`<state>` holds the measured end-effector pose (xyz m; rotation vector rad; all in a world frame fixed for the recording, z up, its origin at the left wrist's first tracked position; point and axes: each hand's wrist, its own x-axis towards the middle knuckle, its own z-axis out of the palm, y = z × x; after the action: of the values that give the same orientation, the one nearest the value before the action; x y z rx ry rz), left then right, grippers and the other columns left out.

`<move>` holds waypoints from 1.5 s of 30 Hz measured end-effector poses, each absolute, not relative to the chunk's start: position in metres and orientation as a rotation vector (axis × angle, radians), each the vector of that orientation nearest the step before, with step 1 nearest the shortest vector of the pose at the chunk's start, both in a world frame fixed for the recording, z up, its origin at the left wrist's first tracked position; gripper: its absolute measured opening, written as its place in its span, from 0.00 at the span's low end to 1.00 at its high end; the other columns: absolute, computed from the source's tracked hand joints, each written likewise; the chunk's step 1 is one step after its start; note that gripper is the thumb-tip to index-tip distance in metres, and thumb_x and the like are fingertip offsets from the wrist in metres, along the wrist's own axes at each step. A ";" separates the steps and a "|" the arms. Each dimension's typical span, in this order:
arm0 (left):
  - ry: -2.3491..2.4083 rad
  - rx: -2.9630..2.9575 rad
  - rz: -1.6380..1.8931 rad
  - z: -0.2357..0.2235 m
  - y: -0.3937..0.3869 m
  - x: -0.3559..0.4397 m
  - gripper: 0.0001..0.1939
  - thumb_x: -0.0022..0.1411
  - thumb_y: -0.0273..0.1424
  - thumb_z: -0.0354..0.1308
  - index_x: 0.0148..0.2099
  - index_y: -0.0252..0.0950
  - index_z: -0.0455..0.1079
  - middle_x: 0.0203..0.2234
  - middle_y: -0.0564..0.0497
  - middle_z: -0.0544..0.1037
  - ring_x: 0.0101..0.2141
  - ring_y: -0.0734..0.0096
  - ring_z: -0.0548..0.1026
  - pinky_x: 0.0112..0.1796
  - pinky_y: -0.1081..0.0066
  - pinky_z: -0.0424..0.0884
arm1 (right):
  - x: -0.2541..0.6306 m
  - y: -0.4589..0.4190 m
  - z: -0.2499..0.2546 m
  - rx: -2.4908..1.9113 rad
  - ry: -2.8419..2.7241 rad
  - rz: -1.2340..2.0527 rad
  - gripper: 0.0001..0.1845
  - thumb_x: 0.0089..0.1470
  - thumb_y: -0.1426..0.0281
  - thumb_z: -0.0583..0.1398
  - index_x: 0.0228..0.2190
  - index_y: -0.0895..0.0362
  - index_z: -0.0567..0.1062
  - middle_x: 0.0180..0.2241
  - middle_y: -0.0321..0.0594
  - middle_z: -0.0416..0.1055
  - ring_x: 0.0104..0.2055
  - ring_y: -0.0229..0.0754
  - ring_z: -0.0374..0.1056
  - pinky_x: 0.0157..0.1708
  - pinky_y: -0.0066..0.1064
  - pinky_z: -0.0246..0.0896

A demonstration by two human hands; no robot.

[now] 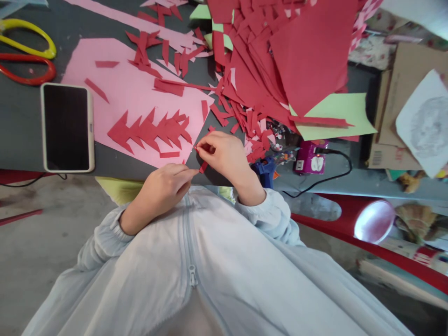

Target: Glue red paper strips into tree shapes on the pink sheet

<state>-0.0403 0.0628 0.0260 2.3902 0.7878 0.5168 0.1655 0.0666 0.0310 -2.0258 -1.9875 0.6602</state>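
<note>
My right hand point(226, 156) is closed in a pinch, with a small bit of red paper point(196, 149) showing at its fingertips. My left hand point(166, 187) is beside it at the table's near edge, fingers closed together, their tips at the end of a short red paper strip point(203, 167). Left of my hands lies a pink paper sheet point(119, 58). On it a row of overlapping red arrow-shaped paper pieces point(150, 130) forms a fishbone-like figure. Loose red strips, such as one red strip point(170, 154), lie around that figure.
A phone point(66, 128) and scissors point(49, 49) are at the left. Red paper sheets point(311, 56) and many red scraps point(257, 140) cover the middle back. On the right are a blue glue gun point(265, 170), a purple box point(311, 157) with a black cable, and cardboard point(409, 84).
</note>
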 end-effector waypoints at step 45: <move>0.796 2.362 0.616 0.025 0.061 -0.037 0.13 0.68 0.23 0.52 0.48 0.32 0.76 0.37 0.47 0.82 0.37 0.67 0.80 0.39 0.70 0.75 | 0.188 0.042 0.036 -1.816 -1.805 0.248 0.13 0.60 0.75 0.57 0.39 0.55 0.82 0.38 0.42 0.79 0.39 0.43 0.75 0.36 0.33 0.68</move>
<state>-0.0374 0.0614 0.0245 2.3625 0.7962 0.6162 0.1882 0.0424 0.0358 -1.8163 -1.8049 0.2481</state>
